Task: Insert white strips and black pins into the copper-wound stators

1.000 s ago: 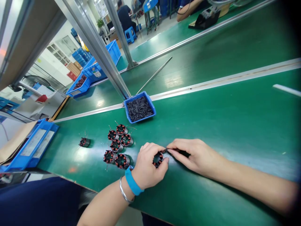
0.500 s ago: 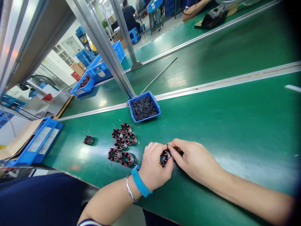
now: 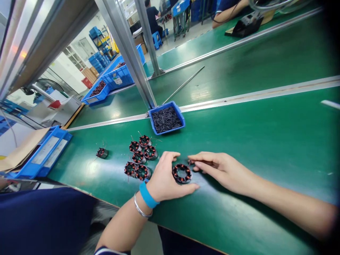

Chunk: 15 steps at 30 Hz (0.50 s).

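A motor stator, a ring with copper windings and black insulation, rests on the green bench. My left hand curves around its left side with thumb and fingers spread apart, not squeezing it. Just right of the stator is my right hand, its fingers pinched together; a small dark bit shows at the fingertips, too small to name. Several more stators stand in a cluster left of my hands, thin wire ends sticking up. One single stator sits farther left.
A blue bin of short black tubes stands beyond my hands, against a metal post. Blue trays are at the left edge. A thin metal rod lies beyond the rail. Another person's arm rests at the far bench.
My left hand has loosened and spread around the stator, which now shows its whole ring. My right hand has drawn slightly away to the right. The view has shifted a little.
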Tool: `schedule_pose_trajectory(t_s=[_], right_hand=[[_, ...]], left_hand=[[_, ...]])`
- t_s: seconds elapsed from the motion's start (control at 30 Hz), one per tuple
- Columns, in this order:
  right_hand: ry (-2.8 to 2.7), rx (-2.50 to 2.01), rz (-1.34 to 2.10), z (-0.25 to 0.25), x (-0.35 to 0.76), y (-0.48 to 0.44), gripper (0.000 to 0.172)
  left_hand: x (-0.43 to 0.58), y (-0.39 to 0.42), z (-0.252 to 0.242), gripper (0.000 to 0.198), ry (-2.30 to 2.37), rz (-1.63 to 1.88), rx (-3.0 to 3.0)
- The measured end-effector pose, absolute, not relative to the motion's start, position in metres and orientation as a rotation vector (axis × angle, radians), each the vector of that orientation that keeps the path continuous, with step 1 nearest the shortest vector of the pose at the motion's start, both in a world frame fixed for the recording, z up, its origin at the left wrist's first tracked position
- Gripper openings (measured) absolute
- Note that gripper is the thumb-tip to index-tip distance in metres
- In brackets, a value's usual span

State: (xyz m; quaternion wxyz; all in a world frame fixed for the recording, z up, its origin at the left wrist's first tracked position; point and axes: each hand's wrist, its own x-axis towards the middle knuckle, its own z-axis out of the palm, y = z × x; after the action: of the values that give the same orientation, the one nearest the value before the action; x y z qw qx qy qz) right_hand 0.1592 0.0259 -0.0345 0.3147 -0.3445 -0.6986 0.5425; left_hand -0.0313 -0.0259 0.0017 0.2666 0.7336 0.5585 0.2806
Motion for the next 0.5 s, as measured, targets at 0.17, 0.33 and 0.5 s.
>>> schedule_pose_trajectory(t_s=[0.17,0.33,0.5], right_hand=[[-2.045,-0.688,1.245,-0.028,0.159,0.029,0.029],[-2.304,-0.475,0.952,-0.019,0.151,0.035,0.026],[-2.226,-0.839,1.060,-0.019,0.130,0.031,0.021]], left_hand=[[-0.036,-0.026,0.001,0.043,1.496,0.686,1.972],[-0.035,-0.027,-0.005,0.067,1.444,0.708,1.865],[-0.032,-0.028,-0.003,0.064,1.449,0.656,1.931]])
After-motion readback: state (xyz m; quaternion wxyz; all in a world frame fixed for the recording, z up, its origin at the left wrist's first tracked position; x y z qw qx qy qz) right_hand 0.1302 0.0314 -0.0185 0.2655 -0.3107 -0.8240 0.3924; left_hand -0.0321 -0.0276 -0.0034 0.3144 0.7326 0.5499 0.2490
